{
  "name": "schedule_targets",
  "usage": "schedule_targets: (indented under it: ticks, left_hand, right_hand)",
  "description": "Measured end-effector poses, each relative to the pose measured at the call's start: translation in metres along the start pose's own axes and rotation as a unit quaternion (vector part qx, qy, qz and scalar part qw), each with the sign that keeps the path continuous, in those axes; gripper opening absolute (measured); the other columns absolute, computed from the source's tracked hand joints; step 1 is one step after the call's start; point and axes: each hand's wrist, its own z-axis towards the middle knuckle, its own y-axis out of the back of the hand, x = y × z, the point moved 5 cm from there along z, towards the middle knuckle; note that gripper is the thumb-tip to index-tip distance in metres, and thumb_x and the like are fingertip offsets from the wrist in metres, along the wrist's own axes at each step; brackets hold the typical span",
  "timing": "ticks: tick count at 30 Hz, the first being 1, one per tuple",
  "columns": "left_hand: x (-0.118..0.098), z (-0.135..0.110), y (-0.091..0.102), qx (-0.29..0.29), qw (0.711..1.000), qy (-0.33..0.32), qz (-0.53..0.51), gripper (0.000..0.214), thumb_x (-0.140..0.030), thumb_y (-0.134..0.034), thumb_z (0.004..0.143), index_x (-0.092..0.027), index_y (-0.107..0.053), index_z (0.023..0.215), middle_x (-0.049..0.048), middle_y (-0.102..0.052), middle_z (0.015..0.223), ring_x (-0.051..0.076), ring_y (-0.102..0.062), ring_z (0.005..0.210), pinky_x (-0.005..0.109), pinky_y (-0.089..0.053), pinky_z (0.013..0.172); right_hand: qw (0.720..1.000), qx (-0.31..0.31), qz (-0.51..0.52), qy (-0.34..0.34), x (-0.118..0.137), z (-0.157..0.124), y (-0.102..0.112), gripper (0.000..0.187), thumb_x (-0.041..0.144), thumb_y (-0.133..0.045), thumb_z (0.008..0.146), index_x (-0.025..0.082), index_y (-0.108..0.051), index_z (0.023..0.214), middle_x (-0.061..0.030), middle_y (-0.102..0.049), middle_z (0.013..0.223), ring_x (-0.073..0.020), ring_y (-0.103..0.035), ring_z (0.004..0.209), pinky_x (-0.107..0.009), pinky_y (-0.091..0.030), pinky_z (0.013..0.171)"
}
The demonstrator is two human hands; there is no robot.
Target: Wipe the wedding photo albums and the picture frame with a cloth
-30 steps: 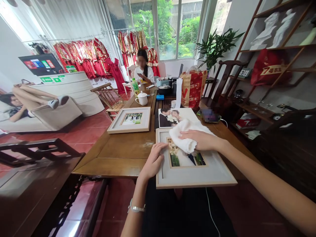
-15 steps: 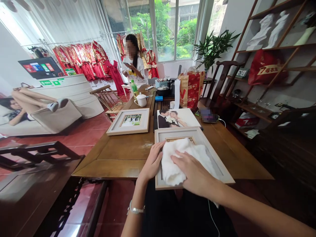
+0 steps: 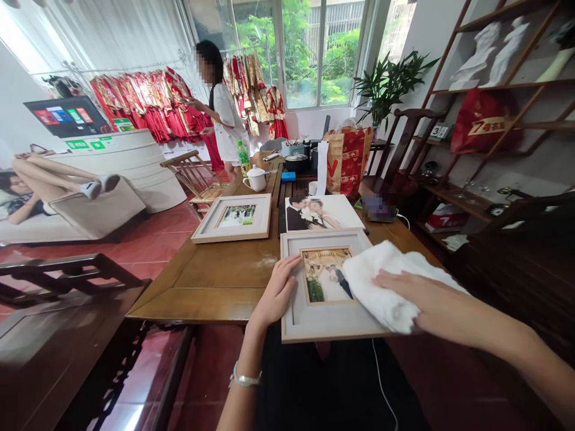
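Note:
A pale wooden picture frame point(image 3: 314, 317) with a wedding photo lies at the near edge of the brown wooden table point(image 3: 220, 281). My left hand point(image 3: 275, 294) rests flat on the frame's left border, fingers stretched out. My right hand point(image 3: 415, 294) presses flat on a white cloth point(image 3: 381, 281) that covers the frame's right side. A second framed photo point(image 3: 233, 216) lies further back on the left, and an unframed photo print point(image 3: 321, 212) lies just beyond the near frame.
A white teapot point(image 3: 256, 178), a red paper bag point(image 3: 348, 158), a phone point(image 3: 380, 209) and small items crowd the far table. A person point(image 3: 222, 117) stands by a rack of red garments. Dark wooden chairs flank both sides; shelves line the right wall.
My right hand has swept the cloth from the frame's middle to its right side, uncovering the photo. The person at the far end has stood up and stepped left.

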Motion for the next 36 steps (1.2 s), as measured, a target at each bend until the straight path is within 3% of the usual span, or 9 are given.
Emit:
schedule_targets:
  ticks: [6, 10, 16, 20, 22, 25, 29, 32, 36]
  left_hand:
    - [-0.002, 0.001, 0.0, 0.009, 1.0, 0.003, 0.012, 0.037, -0.021, -0.034, 0.093, -0.024, -0.053, 0.126, 0.006, -0.047, 0.138, 0.022, -0.031, 0.133, 0.048, -0.019, 0.113]
    - [-0.001, 0.001, 0.001, 0.009, 1.0, 0.009, 0.01, 0.037, -0.022, -0.034, 0.093, -0.024, -0.053, 0.125, 0.0059, -0.049, 0.135, 0.022, -0.031, 0.132, 0.048, -0.02, 0.113]
    - [0.003, -0.001, 0.0, -0.005, 1.0, 0.03, -0.006, 0.04, -0.029, -0.034, 0.095, -0.023, -0.044, 0.133, 0.0062, -0.042, 0.142, 0.02, -0.029, 0.134, 0.043, -0.016, 0.115]
    - [0.004, -0.001, 0.0, -0.02, 0.998, 0.053, -0.006, 0.043, -0.035, -0.024, 0.097, -0.022, -0.043, 0.133, 0.0066, -0.042, 0.141, 0.019, -0.029, 0.134, 0.042, -0.017, 0.115]
    - [0.004, -0.001, 0.0, -0.027, 0.998, 0.053, -0.004, 0.044, -0.035, -0.02, 0.098, -0.021, -0.045, 0.131, 0.0074, -0.043, 0.139, 0.019, -0.032, 0.132, 0.043, -0.019, 0.114]
    - [0.003, 0.0, 0.0, -0.024, 0.999, 0.032, 0.0, 0.04, -0.033, -0.026, 0.097, -0.022, -0.047, 0.129, 0.0073, -0.044, 0.139, 0.02, -0.033, 0.132, 0.045, -0.019, 0.114]
    - [0.002, 0.0, 0.0, -0.006, 1.0, 0.009, -0.01, 0.039, -0.021, -0.037, 0.092, -0.026, -0.047, 0.13, 0.0055, -0.044, 0.14, 0.021, -0.031, 0.134, 0.045, -0.017, 0.115]
    - [0.001, 0.0, 0.001, -0.001, 1.0, 0.005, -0.022, 0.044, -0.015, -0.038, 0.089, -0.027, -0.047, 0.131, 0.0042, -0.044, 0.141, 0.021, -0.03, 0.134, 0.046, -0.017, 0.115]
    - [0.001, 0.0, 0.001, -0.002, 1.0, 0.004, -0.026, 0.044, -0.013, -0.038, 0.088, -0.027, -0.049, 0.129, 0.004, -0.045, 0.139, 0.022, -0.031, 0.133, 0.047, -0.018, 0.115]
  right_hand:
    - [0.986, -0.143, -0.08, 0.01, -0.034, 0.064, -0.01, 0.057, 0.012, -0.046, 0.074, 0.01, -0.047, 0.131, -0.0156, -0.045, 0.139, -0.0277, -0.033, 0.133, -0.048, -0.029, 0.108]
    - [0.984, -0.167, -0.059, -0.017, -0.029, 0.091, -0.01, 0.056, 0.013, -0.047, 0.075, 0.012, -0.047, 0.131, -0.0143, -0.046, 0.139, -0.0292, -0.031, 0.134, -0.052, -0.027, 0.107]
    - [0.996, -0.089, -0.022, -0.005, 0.045, 0.067, -0.029, 0.077, -0.001, -0.044, 0.057, 0.011, -0.046, 0.133, -0.0134, -0.048, 0.137, -0.0312, -0.038, 0.129, -0.051, -0.032, 0.104]
    - [0.987, -0.005, 0.101, 0.121, 0.111, 0.027, -0.031, 0.086, 0.001, -0.043, 0.052, 0.016, -0.041, 0.138, -0.0072, -0.044, 0.141, -0.0268, -0.03, 0.134, -0.049, -0.026, 0.109]
    - [0.977, 0.026, 0.142, 0.158, 0.124, 0.009, -0.025, 0.087, 0.001, -0.042, 0.051, 0.018, -0.043, 0.137, -0.0042, -0.043, 0.142, -0.025, -0.029, 0.135, -0.049, -0.022, 0.111]
    - [0.97, 0.059, 0.166, 0.167, 0.109, -0.014, -0.016, 0.086, -0.002, -0.039, 0.053, 0.026, -0.048, 0.133, 0.0013, -0.046, 0.139, -0.0226, -0.036, 0.132, -0.044, -0.027, 0.111]
    - [0.985, 0.03, 0.136, 0.1, 0.049, -0.027, -0.013, 0.08, -0.001, -0.041, 0.062, 0.041, -0.05, 0.129, 0.0073, -0.052, 0.134, -0.0247, -0.049, 0.122, -0.041, -0.042, 0.102]
    - [0.998, -0.037, 0.05, 0.031, 0.006, -0.015, -0.019, 0.07, 0.003, -0.042, 0.065, 0.035, -0.054, 0.127, 0.0023, -0.053, 0.134, -0.0286, -0.045, 0.125, -0.049, -0.04, 0.102]
    - [0.992, -0.114, -0.028, 0.043, -0.023, 0.024, -0.025, 0.064, 0.006, -0.045, 0.068, 0.023, -0.053, 0.128, -0.0045, -0.049, 0.137, -0.026, -0.033, 0.133, -0.052, -0.028, 0.108]
